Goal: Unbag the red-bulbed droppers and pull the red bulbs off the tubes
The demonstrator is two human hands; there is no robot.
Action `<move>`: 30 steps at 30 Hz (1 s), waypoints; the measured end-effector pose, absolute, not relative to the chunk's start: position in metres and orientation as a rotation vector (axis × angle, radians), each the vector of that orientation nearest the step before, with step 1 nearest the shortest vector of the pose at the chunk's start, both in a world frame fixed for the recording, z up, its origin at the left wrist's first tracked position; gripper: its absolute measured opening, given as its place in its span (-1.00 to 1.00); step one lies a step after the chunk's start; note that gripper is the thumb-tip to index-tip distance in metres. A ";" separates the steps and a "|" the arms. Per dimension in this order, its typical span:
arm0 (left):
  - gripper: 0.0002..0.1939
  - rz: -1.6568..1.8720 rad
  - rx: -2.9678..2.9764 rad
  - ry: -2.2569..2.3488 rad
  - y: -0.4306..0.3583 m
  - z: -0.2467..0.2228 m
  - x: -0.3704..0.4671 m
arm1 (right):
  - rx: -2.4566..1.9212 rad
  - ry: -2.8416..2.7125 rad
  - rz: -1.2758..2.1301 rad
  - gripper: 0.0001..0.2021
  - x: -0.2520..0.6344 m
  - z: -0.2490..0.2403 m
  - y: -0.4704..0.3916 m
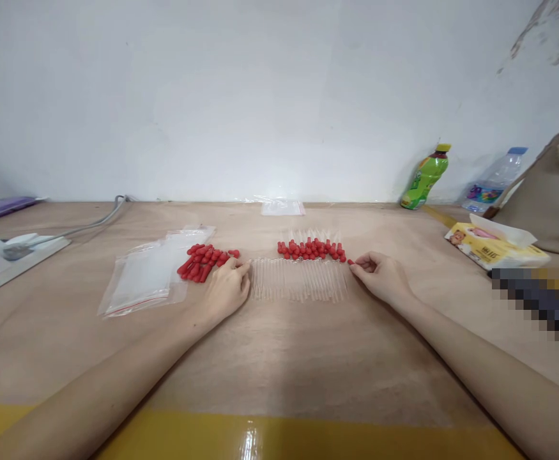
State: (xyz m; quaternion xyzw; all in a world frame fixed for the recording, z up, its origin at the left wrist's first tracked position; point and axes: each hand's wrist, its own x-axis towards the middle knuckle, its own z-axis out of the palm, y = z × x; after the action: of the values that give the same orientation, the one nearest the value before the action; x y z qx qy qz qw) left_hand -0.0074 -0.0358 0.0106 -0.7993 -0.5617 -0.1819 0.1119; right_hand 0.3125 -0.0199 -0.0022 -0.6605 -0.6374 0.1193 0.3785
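A row of clear thin glass tubes (298,280) lies side by side on the table between my hands. Behind it, red rubber bulbs (310,249) cover the near ends of more clear tubes (315,234). My left hand (229,284) rests at the row's left end, thumb and forefinger closed together; whatever they pinch is too small to make out. Right beside that hand lies a heap of loose red bulbs (200,260). At the row's right end, my right hand (379,275) pinches a single red rubber bulb (351,262) between thumb and fingertips.
Clear zip bags (142,278) lie left of the heap. A power strip (30,255) with cables is at far left. To the right stand a yellow tissue pack (494,246), a green bottle (425,179), a clear bottle (494,182) and a beige bag (542,198).
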 end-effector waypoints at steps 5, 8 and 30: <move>-0.74 -0.741 -2.476 -1.712 -0.040 0.015 -0.007 | -1.671 -1.644 0.288 -0.80 0.312 -0.004 -0.019; -0.71 -0.880 -2.492 -1.781 -0.041 0.013 -0.010 | -1.697 -1.618 0.293 -0.76 0.313 -0.004 -0.020; -0.72 -1.098 -2.490 -1.786 -0.037 0.002 -0.016 | -1.710 -1.997 -0.088 -0.78 0.287 0.017 0.022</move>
State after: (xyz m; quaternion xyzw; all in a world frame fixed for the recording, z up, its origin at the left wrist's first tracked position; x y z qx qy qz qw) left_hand -0.0156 -0.0374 0.0019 -0.7637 -0.5478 -0.3368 -0.0569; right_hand 0.2874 0.0218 0.0174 -0.6291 -0.7345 -0.0323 0.2526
